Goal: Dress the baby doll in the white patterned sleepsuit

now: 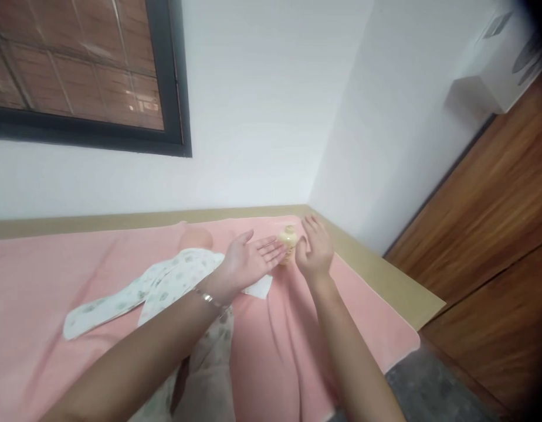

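My left hand is held palm up with its fingers stretched out, and nothing lies on the palm. Its fingertips overlap a small pale yellow bottle in the view; I cannot tell whether they touch it. To the right of the bottle is my right hand, fingers apart and holding nothing. A white garment with a grey-green print lies to the left, partly behind my left forearm. Beyond its collar shows a rounded, skin-toned shape, like a doll's head. A white folded cloth pokes out below my left hand.
A pink blanket with some creases covers a tan-edged surface. White walls meet at the back corner. A dark-framed window is at upper left. Wooden panels stand on the right, with a white box above them.
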A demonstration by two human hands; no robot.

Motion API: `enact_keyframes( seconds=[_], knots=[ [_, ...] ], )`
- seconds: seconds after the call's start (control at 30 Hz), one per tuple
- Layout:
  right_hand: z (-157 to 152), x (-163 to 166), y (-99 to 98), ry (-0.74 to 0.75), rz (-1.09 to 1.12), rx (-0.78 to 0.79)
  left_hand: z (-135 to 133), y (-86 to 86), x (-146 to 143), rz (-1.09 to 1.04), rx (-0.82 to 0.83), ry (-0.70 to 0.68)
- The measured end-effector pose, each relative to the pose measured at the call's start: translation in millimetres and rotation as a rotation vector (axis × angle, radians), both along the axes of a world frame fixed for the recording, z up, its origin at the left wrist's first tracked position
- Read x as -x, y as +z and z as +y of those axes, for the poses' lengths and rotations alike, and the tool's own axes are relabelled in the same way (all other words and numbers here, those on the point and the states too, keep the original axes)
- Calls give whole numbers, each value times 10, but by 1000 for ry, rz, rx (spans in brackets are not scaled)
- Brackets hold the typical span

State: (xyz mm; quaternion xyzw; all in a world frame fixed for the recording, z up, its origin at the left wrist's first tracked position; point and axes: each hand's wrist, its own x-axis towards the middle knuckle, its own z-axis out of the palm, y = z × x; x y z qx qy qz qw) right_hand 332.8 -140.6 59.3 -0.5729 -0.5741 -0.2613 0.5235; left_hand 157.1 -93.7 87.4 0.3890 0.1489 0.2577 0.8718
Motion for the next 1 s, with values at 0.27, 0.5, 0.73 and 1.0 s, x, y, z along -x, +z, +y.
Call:
enact_keyframes(
  seconds=[0.27, 0.5, 0.73, 1.0],
  knots=[
    [818, -584, -283, 40, -241, 428, 779, -195, -864, 144, 270, 147],
    [740, -597, -173, 0, -197, 622, 873, -126, -943, 94, 452, 227],
    [659, -609, 401, 22, -281, 1054, 729, -80, -764, 126, 457, 241],
    [755, 586, 656, 242, 51, 535, 480, 68, 75, 20, 517, 306]
  ],
)
